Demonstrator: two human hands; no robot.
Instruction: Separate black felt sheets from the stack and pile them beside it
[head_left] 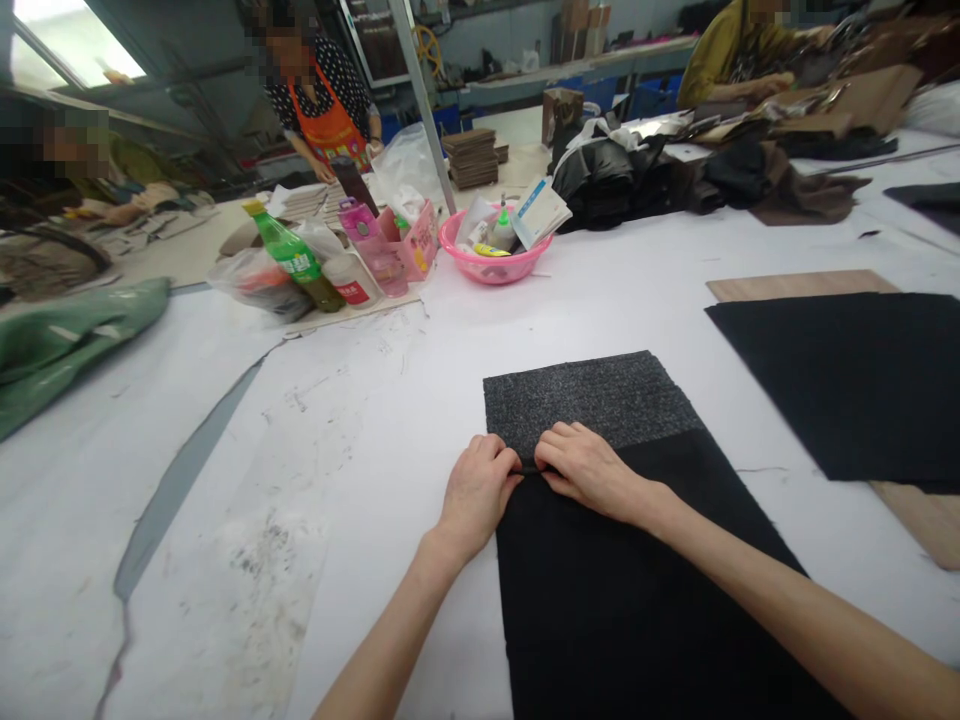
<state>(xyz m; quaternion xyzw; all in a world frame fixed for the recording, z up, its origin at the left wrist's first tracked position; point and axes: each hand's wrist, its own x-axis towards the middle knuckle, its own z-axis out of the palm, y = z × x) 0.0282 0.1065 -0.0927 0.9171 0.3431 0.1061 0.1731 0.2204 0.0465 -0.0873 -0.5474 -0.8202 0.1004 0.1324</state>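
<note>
Nearest the camera, the lower part of a black cloth ran out of view at the bottom edge, with the person's right forearm slanting over it and the left forearm coming up beside it. The cloth lay flat on a white tabletop, and a speckled dark grey band covered its far end. Whether the band was a separate piece or a turned-over part, I could not tell.

The left hand was at the cloth's left edge, its fingers and thumb closed on a small fold where black met grey. Just beside it along the same line, the right hand had its thumb and fingers pinched on the fold too, its palm turned down over the cloth.

To the right, well apart, a black sheet rested on a pale brown board. Farther off stood a pink basin holding a small bottle and papers, and left of it a tilted green bottle near a pink box. A green sheet lay at the far left. Behind, a person in an orange apron stood at another surface, near a stack of brown pieces.
</note>
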